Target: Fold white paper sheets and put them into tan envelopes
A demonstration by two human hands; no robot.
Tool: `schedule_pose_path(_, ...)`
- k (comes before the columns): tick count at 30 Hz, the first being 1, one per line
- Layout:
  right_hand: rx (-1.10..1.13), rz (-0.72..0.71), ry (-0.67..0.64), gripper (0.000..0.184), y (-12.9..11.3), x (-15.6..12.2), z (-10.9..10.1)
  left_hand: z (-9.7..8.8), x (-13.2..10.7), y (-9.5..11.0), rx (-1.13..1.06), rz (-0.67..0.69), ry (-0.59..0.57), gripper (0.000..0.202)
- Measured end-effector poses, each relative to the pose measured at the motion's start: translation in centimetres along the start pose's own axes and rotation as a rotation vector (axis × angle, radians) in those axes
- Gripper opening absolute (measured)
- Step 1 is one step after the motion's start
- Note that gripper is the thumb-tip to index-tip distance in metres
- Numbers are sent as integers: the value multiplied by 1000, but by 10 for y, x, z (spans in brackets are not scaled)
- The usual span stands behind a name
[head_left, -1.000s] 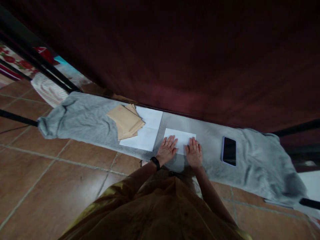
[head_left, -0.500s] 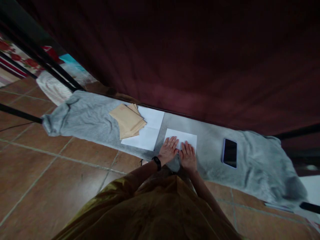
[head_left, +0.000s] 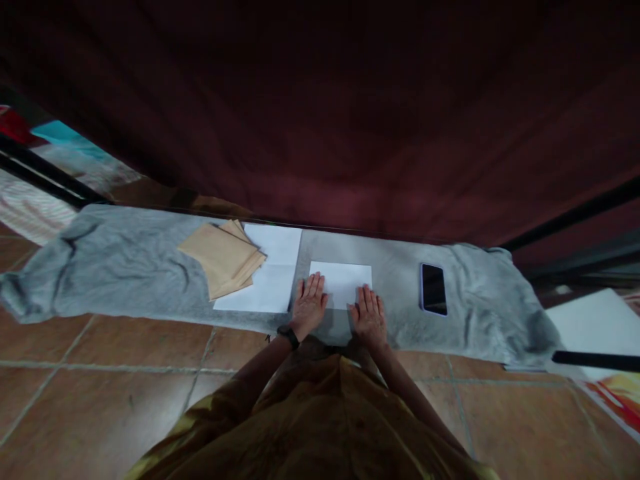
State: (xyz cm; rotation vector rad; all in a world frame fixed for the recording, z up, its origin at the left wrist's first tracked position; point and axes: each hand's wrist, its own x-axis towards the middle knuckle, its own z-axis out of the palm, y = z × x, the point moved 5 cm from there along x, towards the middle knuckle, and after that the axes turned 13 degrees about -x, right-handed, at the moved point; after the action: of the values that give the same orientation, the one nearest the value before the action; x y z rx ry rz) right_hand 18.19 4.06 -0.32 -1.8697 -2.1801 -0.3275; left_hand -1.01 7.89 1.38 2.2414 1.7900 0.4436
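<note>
A small white sheet of paper (head_left: 341, 280), which looks folded, lies on the grey cloth (head_left: 400, 267) in front of me. My left hand (head_left: 309, 303) rests flat on its left near corner, fingers stretched out. On the near right corner lies my right hand (head_left: 370, 317), also flat with its fingers extended. The middle of the paper shows between the two hands. Left of it are larger white sheets (head_left: 273, 273), partly covered by a fanned stack of brown envelopes (head_left: 225, 257).
A phone (head_left: 433, 289) with a dark screen lies on the cloth to the right. Behind the cloth hangs a dark red curtain (head_left: 320, 133). Black metal bars (head_left: 575, 210) stand at both sides. Tiled floor (head_left: 150, 343) runs along the near edge.
My hands have moved apart, the left to the paper's left edge and the right to its right edge. The view has turned and levelled, shifting the scene left.
</note>
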Motion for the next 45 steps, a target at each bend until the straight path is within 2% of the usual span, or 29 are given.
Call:
schedule_pose_path(3, -1, 8, -12, 60, 0, 0, -1, 2, 11, 18, -11, -16, 22, 59)
schedule_pose_path(6, -22, -1, -37, 58, -2, 2, -2, 13, 27, 49, -70, 101, -25, 60)
schedule_pose_path(9, -50, -17, -62, 56, -3, 3, -3, 23, 41, 63, -105, 132, -63, 61)
schedule_pose_path(11, -56, -22, -72, 56, -2, 2, -2, 27, 46, 60, -109, 135, -69, 61)
schedule_pose_path(16, -11, 10, -63, 53, -1, 8, 1, 23, 45, 32, -86, 123, -21, 58)
schedule_pose_path(20, 64, -11, -98, 53, -16, 43, 6, 23, 43, 23, -75, 127, -35, 56)
schedule_pose_path(23, 101, -86, -166, 52, -31, 73, 13, 26, 44, 23, -76, 120, -65, 59)
schedule_pose_path(26, 93, -104, -200, 50, -35, 89, 20, 27, 44, 22, -67, 100, -53, 59)
schedule_pose_path(33, 33, -20, -121, 53, -11, 82, 25, 20, 44, 17, -64, 56, 19, 57)
schedule_pose_path(41, 9, 110, -29, 59, 19, 66, 21, 14, 39, -11, -36, -57, 84, 59)
schedule_pose_path(45, 10, 150, -10, 59, 28, 59, 21, 11, 34, -20, -32, -70, 106, 59)
